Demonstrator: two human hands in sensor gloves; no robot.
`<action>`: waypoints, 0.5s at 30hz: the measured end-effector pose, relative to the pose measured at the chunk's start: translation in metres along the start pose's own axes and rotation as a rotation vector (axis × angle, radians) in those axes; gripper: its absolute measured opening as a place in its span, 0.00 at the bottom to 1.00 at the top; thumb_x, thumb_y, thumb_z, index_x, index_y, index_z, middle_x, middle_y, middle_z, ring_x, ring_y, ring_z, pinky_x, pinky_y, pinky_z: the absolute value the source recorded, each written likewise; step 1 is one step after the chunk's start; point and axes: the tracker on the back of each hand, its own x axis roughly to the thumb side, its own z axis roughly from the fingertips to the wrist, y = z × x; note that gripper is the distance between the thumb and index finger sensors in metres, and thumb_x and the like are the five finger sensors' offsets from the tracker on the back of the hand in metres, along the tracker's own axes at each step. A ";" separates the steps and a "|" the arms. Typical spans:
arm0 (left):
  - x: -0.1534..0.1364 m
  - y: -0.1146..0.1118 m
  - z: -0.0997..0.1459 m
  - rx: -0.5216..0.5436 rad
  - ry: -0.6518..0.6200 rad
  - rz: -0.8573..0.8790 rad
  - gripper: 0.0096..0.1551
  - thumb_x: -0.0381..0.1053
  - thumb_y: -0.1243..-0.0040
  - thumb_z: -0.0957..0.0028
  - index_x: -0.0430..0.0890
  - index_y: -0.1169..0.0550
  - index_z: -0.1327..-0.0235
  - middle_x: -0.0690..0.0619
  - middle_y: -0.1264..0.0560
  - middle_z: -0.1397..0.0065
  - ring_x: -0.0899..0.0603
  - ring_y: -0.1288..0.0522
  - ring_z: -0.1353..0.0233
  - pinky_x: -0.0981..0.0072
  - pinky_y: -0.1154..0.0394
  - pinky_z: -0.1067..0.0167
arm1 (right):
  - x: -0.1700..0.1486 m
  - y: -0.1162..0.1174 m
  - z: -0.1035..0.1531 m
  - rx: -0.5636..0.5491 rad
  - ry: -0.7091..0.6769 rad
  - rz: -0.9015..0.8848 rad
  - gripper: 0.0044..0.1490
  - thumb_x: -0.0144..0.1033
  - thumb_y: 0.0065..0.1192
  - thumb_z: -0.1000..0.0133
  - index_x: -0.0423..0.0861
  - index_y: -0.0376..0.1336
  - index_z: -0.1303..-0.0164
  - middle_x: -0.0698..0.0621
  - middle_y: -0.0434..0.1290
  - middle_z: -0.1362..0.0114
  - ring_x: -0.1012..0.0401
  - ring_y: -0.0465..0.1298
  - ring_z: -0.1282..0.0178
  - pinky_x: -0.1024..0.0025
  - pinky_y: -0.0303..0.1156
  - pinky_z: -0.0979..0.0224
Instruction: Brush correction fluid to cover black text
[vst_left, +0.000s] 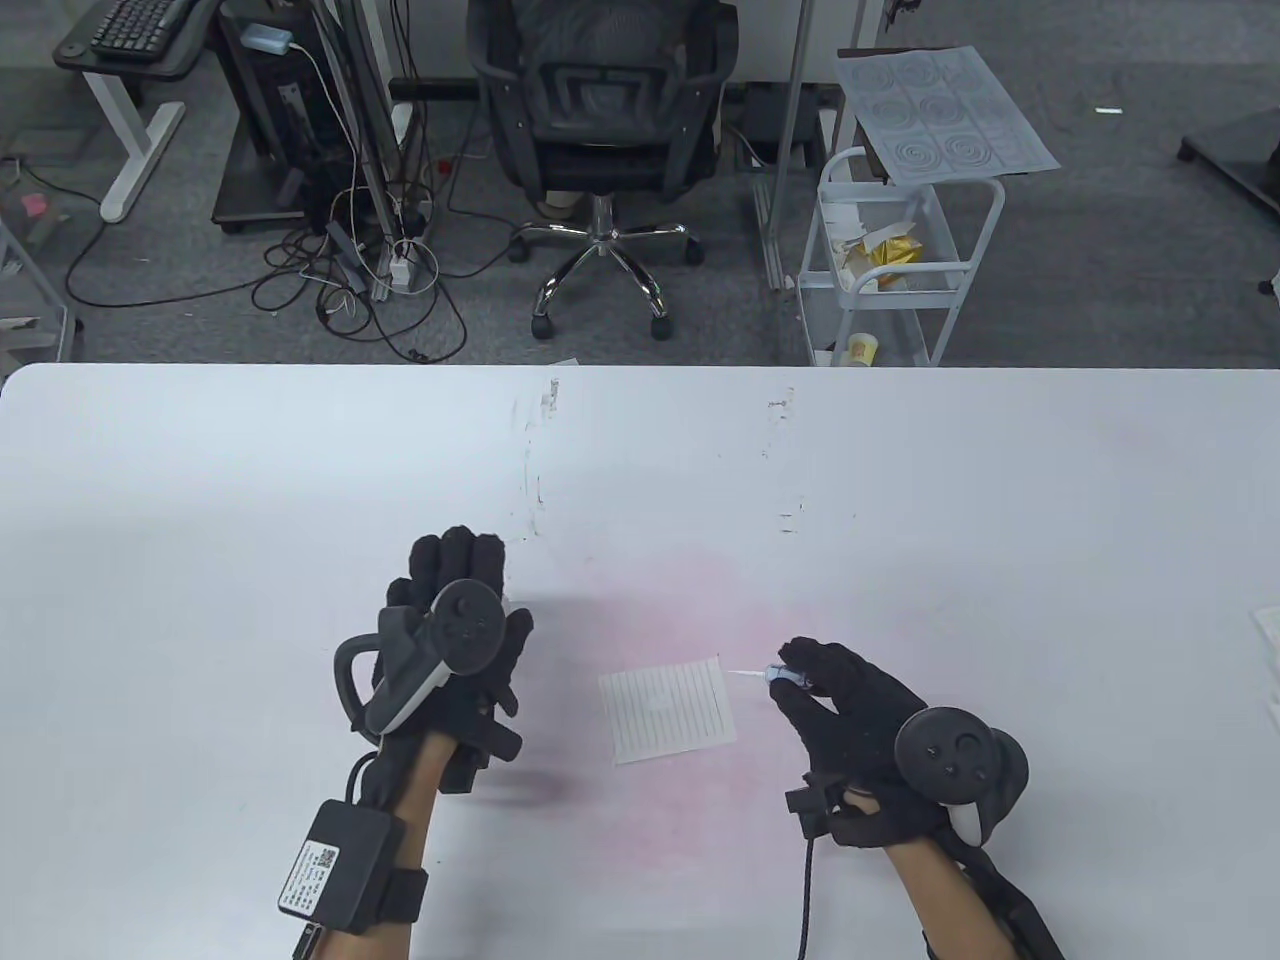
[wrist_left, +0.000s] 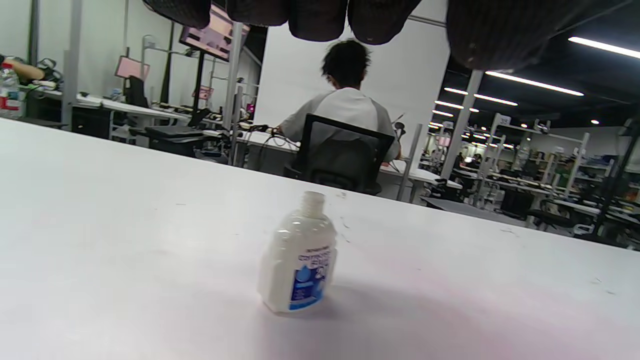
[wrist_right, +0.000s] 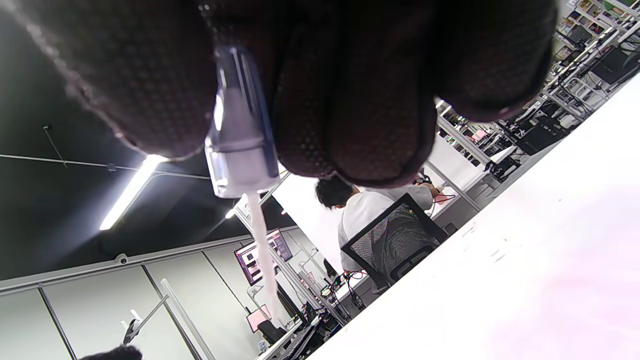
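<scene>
A small lined paper slip lies flat on the white table between my hands, with a pale patch near its middle. My right hand pinches the bluish cap of the correction-fluid brush. The white brush tip points left and hangs just off the slip's upper right corner. The right wrist view shows the brush wet with white fluid, held between my fingers. The uncapped white bottle stands upright on the table. My left hand hovers over it with relaxed fingers, not touching, and hides it in the table view.
A person sits in a black office chair beyond the table's far edge. A white wire cart stands to the right of it, cables and a desk to the left. A white object lies at the table's right edge.
</scene>
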 end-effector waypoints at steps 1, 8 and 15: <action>-0.008 0.000 -0.004 -0.003 0.021 0.014 0.46 0.68 0.45 0.55 0.58 0.43 0.22 0.52 0.48 0.14 0.39 0.48 0.14 0.42 0.43 0.22 | 0.000 0.000 0.000 -0.001 0.001 -0.001 0.29 0.51 0.76 0.59 0.51 0.74 0.50 0.50 0.80 0.47 0.53 0.86 0.55 0.50 0.77 0.45; -0.040 -0.025 -0.019 -0.004 0.062 0.136 0.49 0.72 0.42 0.57 0.57 0.41 0.23 0.51 0.43 0.15 0.39 0.42 0.16 0.44 0.39 0.23 | -0.001 -0.001 -0.001 -0.002 0.011 -0.005 0.29 0.51 0.76 0.59 0.51 0.74 0.50 0.50 0.80 0.47 0.53 0.86 0.55 0.50 0.77 0.45; -0.047 -0.058 -0.026 0.005 0.058 0.145 0.47 0.71 0.39 0.59 0.56 0.35 0.26 0.49 0.34 0.19 0.40 0.31 0.21 0.45 0.33 0.28 | -0.001 -0.001 -0.001 0.001 0.016 -0.006 0.29 0.51 0.76 0.59 0.51 0.74 0.50 0.50 0.80 0.47 0.53 0.86 0.55 0.50 0.77 0.45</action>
